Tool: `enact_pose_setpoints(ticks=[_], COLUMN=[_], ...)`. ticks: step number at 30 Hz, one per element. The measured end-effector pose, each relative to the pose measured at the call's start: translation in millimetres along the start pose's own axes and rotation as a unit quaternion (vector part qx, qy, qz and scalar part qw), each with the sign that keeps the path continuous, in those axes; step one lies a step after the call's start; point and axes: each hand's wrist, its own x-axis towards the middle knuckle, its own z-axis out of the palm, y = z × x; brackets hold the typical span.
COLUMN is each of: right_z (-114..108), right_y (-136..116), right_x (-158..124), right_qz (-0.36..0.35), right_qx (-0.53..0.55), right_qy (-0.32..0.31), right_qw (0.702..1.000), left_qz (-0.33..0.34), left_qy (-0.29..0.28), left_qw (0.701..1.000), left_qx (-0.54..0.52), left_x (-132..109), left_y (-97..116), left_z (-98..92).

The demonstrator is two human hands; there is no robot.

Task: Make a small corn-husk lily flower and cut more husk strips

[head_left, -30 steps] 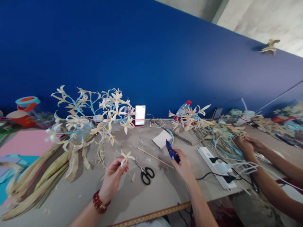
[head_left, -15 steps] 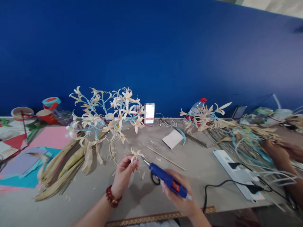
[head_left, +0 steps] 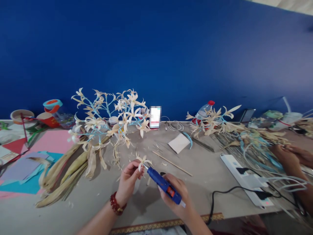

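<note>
The left hand [head_left: 129, 176] pinches a small pale flower [head_left: 142, 160], which pokes up just above the fingertips [head_left: 141, 173]. The right hand [head_left: 177, 195] grips a blue glue gun [head_left: 158, 179], and its metal tip [head_left: 146, 166] maybe touches the flower.

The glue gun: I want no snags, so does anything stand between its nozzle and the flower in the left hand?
Nothing visible does: the right hand holds the glue gun with its nozzle right at the flower, which the left hand pinches. Whether the tip touches it cannot be told.
</note>
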Motion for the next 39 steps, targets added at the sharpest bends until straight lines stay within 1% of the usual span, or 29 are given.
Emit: enact_pose_setpoints(ticks=[7, 11, 13, 15, 19, 21, 23, 26, 30, 35, 39], right_z=[6.1, 11.8, 12.6, 10.7, 2.8, 0.5, 0.3, 2.3, 4.4, 5.9, 7.6], right_y=[4.1, 7.9, 9.0, 10.0, 14.4, 18.1, 22.3, 28.3, 33.9, 38.4, 39.8], right_x=[-2.6, -8.6, -10.5, -10.1, -3.7, -0.9, -0.5, -3.1, -5.8, -3.1, 0.2], right_qz=[0.017, 0.036, 0.050, 0.051, 0.028, 0.014, 0.002, -0.001, 0.005, -0.026, -0.056], right_qx=[0.004, 0.049, 0.082, 0.100, 0.105, 0.103, 0.093, 0.083, 0.077, 0.083, 0.072], right_qy=[0.023, 0.041, 0.039, 0.025, -0.032, -0.060, -0.060, -0.039, -0.052, -0.077, -0.066], right_qw=[1.000, 0.997, 0.995, 0.993, 0.994, 0.993, 0.994, 0.996, 0.996, 0.993, 0.994], left_qz=[-0.009, -0.015, -0.030, -0.064, -0.170, -0.211, -0.236, -0.254, -0.269, -0.280, -0.285], left_qy=[-0.002, 0.002, 0.006, -0.002, -0.054, -0.079, -0.096, -0.109, -0.123, -0.135, -0.138], left_qw=[1.000, 1.000, 0.999, 0.996, 0.977, 0.966, 0.956, 0.944, 0.933, 0.929, 0.924], left_qx=[-0.003, -0.014, -0.033, -0.064, -0.116, -0.130, -0.146, -0.178, -0.205, -0.201, -0.212], left_x=[-0.1, -0.3, 0.0, 0.8, 2.3, 2.4, 2.0, 1.1, 0.6, 1.1, 1.0], left_y=[-0.6, 0.6, 2.8, 5.4, 10.3, 12.3, 14.1, 16.0, 18.0, 21.2, 23.3], left_z=[-1.6, -0.5, 0.8, 2.3, 5.7, 7.1, 7.9, 7.5, 6.5, 7.8, 8.2])
